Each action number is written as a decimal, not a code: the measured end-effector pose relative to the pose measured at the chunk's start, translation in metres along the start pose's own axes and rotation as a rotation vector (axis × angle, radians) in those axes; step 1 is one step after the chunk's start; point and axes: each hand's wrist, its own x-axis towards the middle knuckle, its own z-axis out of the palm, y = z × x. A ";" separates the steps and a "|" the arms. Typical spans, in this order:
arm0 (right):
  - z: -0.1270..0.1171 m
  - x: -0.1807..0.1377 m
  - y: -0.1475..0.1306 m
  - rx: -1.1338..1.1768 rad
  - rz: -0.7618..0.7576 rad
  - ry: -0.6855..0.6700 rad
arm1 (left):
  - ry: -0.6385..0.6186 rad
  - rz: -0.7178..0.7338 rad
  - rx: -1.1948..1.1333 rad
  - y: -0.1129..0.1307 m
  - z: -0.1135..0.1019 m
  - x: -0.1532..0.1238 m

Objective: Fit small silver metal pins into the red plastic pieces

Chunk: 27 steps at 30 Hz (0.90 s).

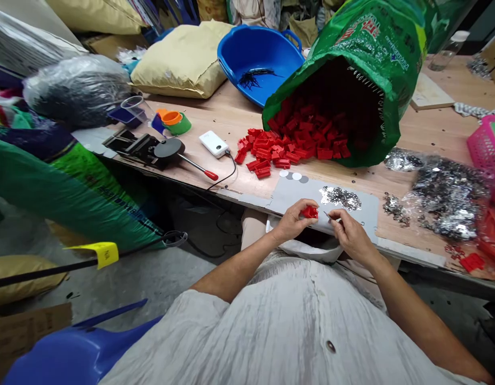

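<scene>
One red part (310, 212) in the left hand (293, 221), one metal piece (326, 215) in the right hand (350, 233); two white discs (296, 176), one basin (249, 51), one power bank (212, 143), one bottle (449, 52), one basket (485, 140); loose red parts (267, 147) too many to count.

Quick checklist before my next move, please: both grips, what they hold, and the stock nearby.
1. Left grip on red part: ok, held.
2. Right grip on thin piece: ok, pinched at the fingertips.
3. Thin piece clear of red part: ok, a gap shows.
4. Thin piece's orientation: cannot tell, too small.
5. Metal bits on grey sheet: ok, seemingly within reach.
6. White container's contents: cannot tell, dark inside.
</scene>
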 end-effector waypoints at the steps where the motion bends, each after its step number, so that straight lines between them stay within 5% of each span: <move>1: -0.002 -0.003 -0.003 0.049 0.014 -0.034 | 0.034 -0.032 -0.108 0.003 0.003 -0.003; 7: -0.010 -0.009 -0.026 0.061 -0.013 -0.128 | 0.048 -0.349 -0.828 0.021 0.018 -0.015; 14: -0.007 -0.009 -0.029 -0.039 -0.059 0.003 | 0.096 -0.484 -1.021 0.029 0.028 -0.022; 21: 0.001 -0.008 -0.024 0.099 -0.042 0.098 | 0.063 -0.416 -0.987 0.029 0.032 -0.026; 27: -0.011 -0.015 0.001 0.054 0.107 0.091 | -0.017 -0.502 -0.485 0.006 0.014 -0.039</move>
